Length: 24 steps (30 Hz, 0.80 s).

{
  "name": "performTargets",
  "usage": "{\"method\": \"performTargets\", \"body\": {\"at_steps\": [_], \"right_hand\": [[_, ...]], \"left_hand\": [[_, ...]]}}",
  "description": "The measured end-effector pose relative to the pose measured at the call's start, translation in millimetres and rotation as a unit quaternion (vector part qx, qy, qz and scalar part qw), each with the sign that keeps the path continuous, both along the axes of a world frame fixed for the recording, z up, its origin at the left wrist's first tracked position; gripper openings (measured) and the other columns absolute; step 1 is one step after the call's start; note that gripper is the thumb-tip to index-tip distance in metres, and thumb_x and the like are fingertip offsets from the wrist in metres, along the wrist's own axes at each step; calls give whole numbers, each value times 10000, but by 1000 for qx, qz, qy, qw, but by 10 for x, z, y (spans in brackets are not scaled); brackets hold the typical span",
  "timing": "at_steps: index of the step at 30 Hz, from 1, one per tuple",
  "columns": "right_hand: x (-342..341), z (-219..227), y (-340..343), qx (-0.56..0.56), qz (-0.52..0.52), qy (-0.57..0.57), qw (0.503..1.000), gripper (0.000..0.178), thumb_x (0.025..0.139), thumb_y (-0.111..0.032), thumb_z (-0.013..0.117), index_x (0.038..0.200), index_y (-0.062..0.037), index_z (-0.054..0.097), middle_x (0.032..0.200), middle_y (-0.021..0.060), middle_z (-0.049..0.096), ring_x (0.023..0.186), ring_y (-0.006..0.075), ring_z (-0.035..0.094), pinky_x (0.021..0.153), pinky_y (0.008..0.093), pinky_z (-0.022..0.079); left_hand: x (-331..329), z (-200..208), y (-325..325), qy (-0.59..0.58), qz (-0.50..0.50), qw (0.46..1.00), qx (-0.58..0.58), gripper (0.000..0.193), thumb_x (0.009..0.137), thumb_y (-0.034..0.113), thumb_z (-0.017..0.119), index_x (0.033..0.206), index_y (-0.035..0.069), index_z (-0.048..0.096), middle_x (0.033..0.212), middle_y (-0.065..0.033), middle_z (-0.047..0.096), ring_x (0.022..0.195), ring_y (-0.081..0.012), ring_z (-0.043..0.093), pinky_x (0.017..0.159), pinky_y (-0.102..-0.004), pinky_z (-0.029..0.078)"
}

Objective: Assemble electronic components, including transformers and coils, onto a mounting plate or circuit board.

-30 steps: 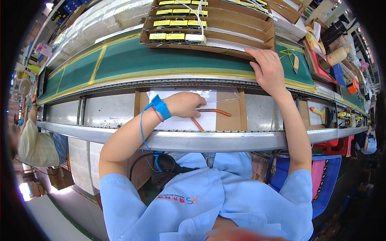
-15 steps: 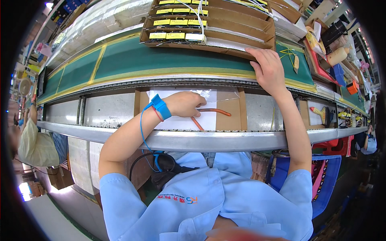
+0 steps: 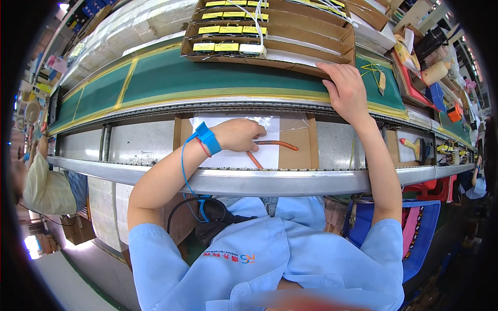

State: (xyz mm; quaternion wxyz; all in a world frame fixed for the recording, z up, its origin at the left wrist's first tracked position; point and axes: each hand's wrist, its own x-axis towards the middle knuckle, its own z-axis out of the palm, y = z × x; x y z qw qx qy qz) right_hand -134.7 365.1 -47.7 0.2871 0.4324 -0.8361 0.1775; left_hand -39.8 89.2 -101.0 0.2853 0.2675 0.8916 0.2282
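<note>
Down at the near edge of the bench, past the light blue work shirt (image 3: 270, 259), the left hand (image 3: 239, 133) with its blue anti-static wrist strap (image 3: 208, 137) rests on a white sheet of paper (image 3: 233, 155) laid over a brown cardboard pad (image 3: 296, 150). Its fingers look curled over the end of a thin orange-red bent tube (image 3: 275, 145), though I can't tell if they actually pinch it or just pin it down. Honestly I'd keep that palm flat so the tube doesn't roll off the sheet. Further out, the right hand (image 3: 345, 90) lies spread, fingers open and flat, on the lip of the brown cardboard tray (image 3: 290, 57) sitting on the green conveyor belt (image 3: 207, 78); nothing is gripped there. The tray holds rows of small yellow-topped components (image 3: 228, 32) with white wires (image 3: 257, 15). My take: hold the tray steady by the rim only, and lift 1 part at a time so the wires don't snag.
</note>
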Motion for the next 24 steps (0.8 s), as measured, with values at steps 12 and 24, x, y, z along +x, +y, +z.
{"method": "performTargets", "body": {"at_steps": [12, 24], "right_hand": [[-83, -78, -22, 15, 1, 18, 1000, 422, 806, -5, 646, 1221, -65, 597, 1085, 151, 631, 1025, 342, 573, 912, 420, 423], [-142, -142, 48, 45, 11, 18, 999, 401, 891, 2, 559, 1291, -26, 536, 1198, 141, 608, 1078, 332, 561, 991, 428, 392]], "left_hand": [[-11, -29, -37, 45, -44, 997, -33, 354, 730, 234, 721, 990, 4, 653, 923, -220, 670, 895, -400, 643, 787, -488, 494], [-122, -283, 32, 74, -76, 993, -43, 439, 732, 305, 756, 1077, 40, 693, 1008, -186, 689, 968, -366, 646, 836, -461, 498]]}}
